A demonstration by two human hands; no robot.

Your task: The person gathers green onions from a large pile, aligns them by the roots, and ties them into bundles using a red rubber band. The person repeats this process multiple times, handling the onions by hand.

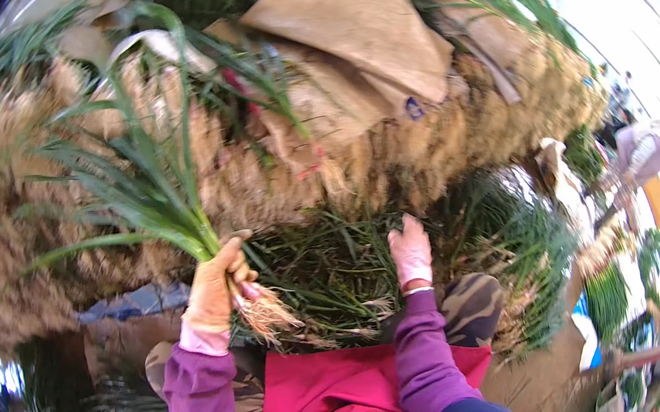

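My left hand, in what looks like a thin glove with a pink cuff, grips a small bunch of green onions. Their long leaves fan up and to the left. Reddish-white bulbs and stringy roots hang below the fist. My right hand reaches over a heap of loose green onions between my knees. Its fingers are curled and blurred against the dark leaves, so whether they hold anything is not visible.
A long stack of bundled onions, roots facing me, stands ahead. Brown sheets lie over it. More onions are piled at my right knee, and bundles stand at left. Another person bends over at far right.
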